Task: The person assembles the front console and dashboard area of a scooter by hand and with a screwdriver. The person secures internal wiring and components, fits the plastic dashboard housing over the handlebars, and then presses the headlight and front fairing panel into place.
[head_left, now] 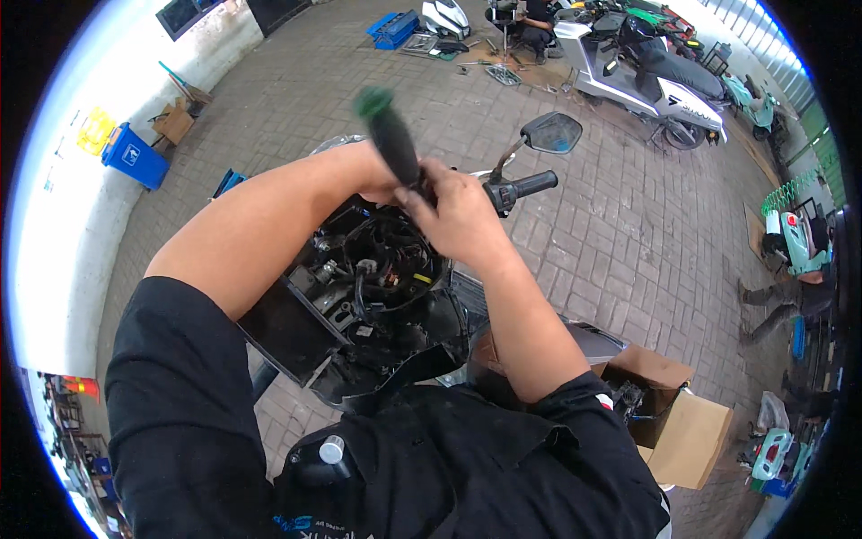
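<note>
A screwdriver with a black grip and green butt end stands tilted above the scooter's handlebar, smeared by motion; its shaft is hidden. My right hand is closed, its thumb and fingers pinched at the lower end of that grip. Just behind the grip, my left hand reaches across the front of the scooter, its fingers mostly hidden. Below both hands lies the scooter's opened front, where a wiring harness and connectors are exposed inside black panels.
Right of my hands are the handlebar grip and a mirror. An open cardboard box with parts stands at lower right. A white scooter is parked beyond, near another person. A blue bin stands by the left wall.
</note>
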The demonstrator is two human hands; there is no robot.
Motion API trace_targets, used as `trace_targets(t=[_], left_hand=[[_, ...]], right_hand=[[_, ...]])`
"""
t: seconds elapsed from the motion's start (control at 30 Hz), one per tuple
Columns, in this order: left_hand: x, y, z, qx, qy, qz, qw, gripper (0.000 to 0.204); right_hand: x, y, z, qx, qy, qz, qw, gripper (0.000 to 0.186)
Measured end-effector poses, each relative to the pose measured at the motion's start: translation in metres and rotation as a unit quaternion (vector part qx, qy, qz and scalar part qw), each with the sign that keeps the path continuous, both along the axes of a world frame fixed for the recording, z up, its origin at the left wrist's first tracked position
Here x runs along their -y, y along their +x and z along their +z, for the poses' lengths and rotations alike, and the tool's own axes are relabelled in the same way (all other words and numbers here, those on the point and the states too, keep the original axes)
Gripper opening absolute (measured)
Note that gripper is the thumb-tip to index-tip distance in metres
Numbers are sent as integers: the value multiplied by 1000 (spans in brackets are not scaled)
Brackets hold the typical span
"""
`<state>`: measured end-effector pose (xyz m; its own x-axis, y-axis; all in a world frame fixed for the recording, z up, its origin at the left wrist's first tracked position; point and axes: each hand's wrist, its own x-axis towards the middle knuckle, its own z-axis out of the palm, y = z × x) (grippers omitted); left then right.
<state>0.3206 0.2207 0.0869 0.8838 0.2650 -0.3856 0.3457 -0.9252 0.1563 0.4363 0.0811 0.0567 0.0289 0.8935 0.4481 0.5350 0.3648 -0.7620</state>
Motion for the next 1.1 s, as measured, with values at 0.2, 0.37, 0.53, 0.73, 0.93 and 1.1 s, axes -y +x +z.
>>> trace_targets(t=[0.2,0.37,0.53,0.73,0.93,1.1], left_hand=[[6,11,5,-70,88,-49,992,36],[11,12,5,-74,109,-52,990,37],[8,10,4,-55,89,-57,993,34],[11,15,7,-62,109,-61,990,33],[13,8,14,-136,140,-11,981,35],[14,-10,75,-89,151,15,984,40]], right_hand=[[-7,18,-11,-94,-82,-130,984,33],[-3,14,-18,-88,-49,-159,982,37],[15,31,-31,97,316,-208,921,54],[16,63,-37,552,289,-37,781,34],[-20,60,-19,560,303,51,770,27],[-17,62,-12,576,283,58,765,20]])
